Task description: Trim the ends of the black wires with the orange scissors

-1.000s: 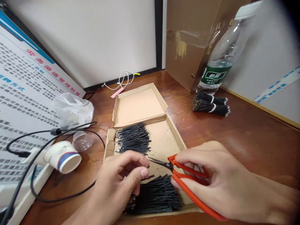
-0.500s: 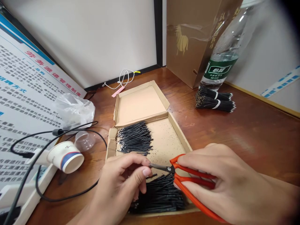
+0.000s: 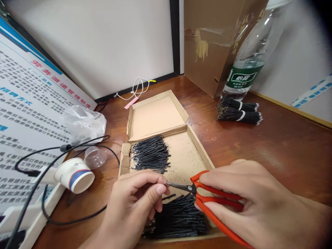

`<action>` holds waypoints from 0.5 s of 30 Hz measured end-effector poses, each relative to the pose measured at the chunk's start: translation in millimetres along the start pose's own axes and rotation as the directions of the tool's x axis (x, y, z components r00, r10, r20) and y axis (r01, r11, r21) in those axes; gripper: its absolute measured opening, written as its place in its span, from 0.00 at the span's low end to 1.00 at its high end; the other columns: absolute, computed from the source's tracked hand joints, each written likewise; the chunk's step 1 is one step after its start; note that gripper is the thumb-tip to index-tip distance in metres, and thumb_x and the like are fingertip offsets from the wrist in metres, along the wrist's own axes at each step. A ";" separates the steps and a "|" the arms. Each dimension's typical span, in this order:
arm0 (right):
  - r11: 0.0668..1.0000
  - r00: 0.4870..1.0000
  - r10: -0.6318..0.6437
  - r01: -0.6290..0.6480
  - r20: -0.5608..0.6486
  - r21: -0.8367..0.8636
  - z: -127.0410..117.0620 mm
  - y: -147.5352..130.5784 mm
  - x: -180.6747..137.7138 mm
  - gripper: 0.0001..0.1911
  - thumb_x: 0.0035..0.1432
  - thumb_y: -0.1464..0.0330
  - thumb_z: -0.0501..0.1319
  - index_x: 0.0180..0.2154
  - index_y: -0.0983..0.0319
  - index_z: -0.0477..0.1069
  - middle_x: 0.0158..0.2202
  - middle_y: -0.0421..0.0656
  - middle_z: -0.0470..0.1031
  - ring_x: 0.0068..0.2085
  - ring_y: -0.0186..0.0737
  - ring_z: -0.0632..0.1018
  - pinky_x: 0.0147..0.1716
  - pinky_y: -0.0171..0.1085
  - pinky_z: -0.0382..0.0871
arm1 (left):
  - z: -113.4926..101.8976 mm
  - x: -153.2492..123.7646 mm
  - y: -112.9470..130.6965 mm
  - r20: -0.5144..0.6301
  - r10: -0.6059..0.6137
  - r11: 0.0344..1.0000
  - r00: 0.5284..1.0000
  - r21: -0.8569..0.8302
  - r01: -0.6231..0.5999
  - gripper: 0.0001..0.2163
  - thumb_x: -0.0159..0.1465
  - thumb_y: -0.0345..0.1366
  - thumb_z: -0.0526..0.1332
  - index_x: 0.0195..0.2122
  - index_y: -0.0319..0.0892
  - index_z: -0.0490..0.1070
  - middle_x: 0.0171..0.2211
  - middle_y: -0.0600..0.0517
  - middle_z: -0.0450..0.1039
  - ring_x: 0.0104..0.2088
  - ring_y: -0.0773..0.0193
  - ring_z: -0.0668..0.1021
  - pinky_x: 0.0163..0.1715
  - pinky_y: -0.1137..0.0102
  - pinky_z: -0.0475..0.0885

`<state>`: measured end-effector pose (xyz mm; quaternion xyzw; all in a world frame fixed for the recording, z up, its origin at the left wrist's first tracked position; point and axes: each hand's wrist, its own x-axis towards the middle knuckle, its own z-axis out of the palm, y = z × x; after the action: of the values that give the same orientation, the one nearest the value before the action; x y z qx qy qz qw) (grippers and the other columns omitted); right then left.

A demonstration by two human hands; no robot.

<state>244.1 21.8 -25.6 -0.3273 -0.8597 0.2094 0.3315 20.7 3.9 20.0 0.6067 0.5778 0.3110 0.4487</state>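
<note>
My right hand (image 3: pixel 249 200) is closed round orange-handled scissors (image 3: pixel 207 199), whose dark blades point left. My left hand (image 3: pixel 135 204) pinches a thin black wire piece at the blade tips; the piece itself is mostly hidden by my fingers. Both hands hover over a shallow cardboard box (image 3: pixel 199 148). Inside it, one pile of short black wires (image 3: pixel 151 155) lies in the middle and a second pile (image 3: pixel 178 218) lies at the near end, under my hands.
Two tied bundles of black wires (image 3: pixel 238 112) lie by a water bottle (image 3: pixel 249 58) and a brown paper bag (image 3: pixel 207 41) at the back right. On the left are a paper cup (image 3: pixel 75 174), a clear lid (image 3: pixel 95 157), a plastic bag (image 3: pixel 84 122), black cables (image 3: pixel 52 152) and a printed board (image 3: pixel 26 114).
The view has shifted slightly; both hands stay together over the near pile, with the scissor blades still at my left fingertips.
</note>
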 end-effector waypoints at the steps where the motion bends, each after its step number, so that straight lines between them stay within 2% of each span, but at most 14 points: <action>1: 1.000 1.000 0.011 -0.011 -0.004 0.009 0.7 -0.5 -0.3 0.11 0.61 0.73 0.58 0.25 0.60 0.67 0.17 0.37 0.64 0.19 0.32 0.58 0.20 0.37 0.53 | 0.0 0.0 -0.1 0.002 0.004 1.000 1.000 0.002 -0.004 0.09 0.64 0.36 0.63 0.29 0.38 0.76 0.17 0.53 0.71 0.15 0.71 0.70 0.15 0.79 0.66; 8: 0.997 0.995 0.074 -0.073 -0.068 0.024 8.9 -2.8 -8.1 0.14 0.62 0.62 0.62 0.25 0.59 0.71 0.18 0.39 0.65 0.22 0.36 0.67 0.22 0.37 0.58 | 0.8 -0.5 -0.4 0.031 0.005 1.000 1.000 -0.024 -0.004 0.10 0.65 0.35 0.61 0.29 0.37 0.76 0.19 0.52 0.72 0.16 0.70 0.71 0.16 0.79 0.68; 12: 0.997 0.995 0.077 -0.076 -0.064 0.014 7.9 -2.7 -9.4 0.14 0.61 0.62 0.62 0.25 0.60 0.70 0.18 0.39 0.65 0.22 0.35 0.67 0.22 0.36 0.58 | 1.0 -1.8 -0.3 0.020 0.003 0.998 1.000 -0.064 -0.002 0.08 0.65 0.35 0.62 0.30 0.37 0.77 0.20 0.52 0.72 0.17 0.69 0.72 0.16 0.78 0.70; 15: 0.998 0.997 0.062 -0.062 -0.043 0.013 3.8 -1.9 -5.3 0.13 0.62 0.65 0.61 0.24 0.60 0.69 0.18 0.37 0.65 0.20 0.33 0.64 0.21 0.35 0.57 | 0.5 -2.6 -1.4 0.021 0.004 0.997 1.000 -0.081 -0.002 0.08 0.64 0.34 0.62 0.31 0.37 0.77 0.20 0.53 0.71 0.17 0.69 0.72 0.16 0.78 0.71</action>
<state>243.6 16.2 -29.4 -0.3563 -0.8407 0.2173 0.3451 20.2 1.2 18.9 0.5921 0.5590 0.3286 0.4785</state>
